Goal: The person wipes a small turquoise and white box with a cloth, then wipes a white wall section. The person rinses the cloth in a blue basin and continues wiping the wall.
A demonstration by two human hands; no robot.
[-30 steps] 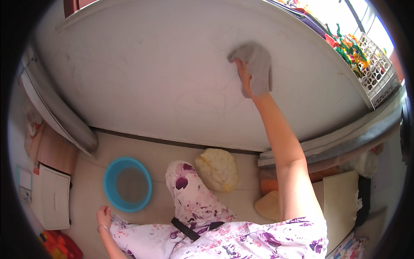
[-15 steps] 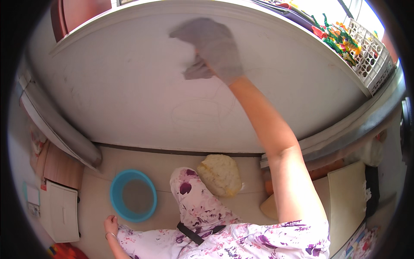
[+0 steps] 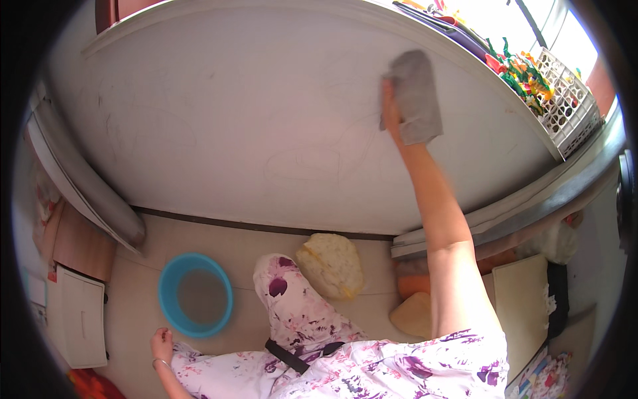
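Observation:
A grey cloth (image 3: 417, 96) is pressed to the white wall (image 3: 266, 113), up toward the right below the ledge. My right hand (image 3: 390, 110) holds it, arm stretched out; the cloth covers most of the fingers, leaving the thumb side bare. Faint pencil-like lines and smudges mark the wall left of and below the cloth. Beside my left thigh, my left hand (image 3: 162, 346) hangs with its fingers curled in and nothing seen in them. A blue basin (image 3: 167, 306) with murky water stands on the floor just ahead of that hand.
A pale, lumpy cushion-like bundle (image 3: 330, 266) lies on the floor by my knee. White drawers (image 3: 81, 318) stand at the left. On the ledge's right end sits a white plastic basket (image 3: 573, 96) beside colourful craft pieces (image 3: 522, 76). Grey pipes (image 3: 512, 216) run along the right side.
My right hand has swept the cloth to the right and slightly down across the wall. The cloth now lies flatter. My left hand stays by my thigh.

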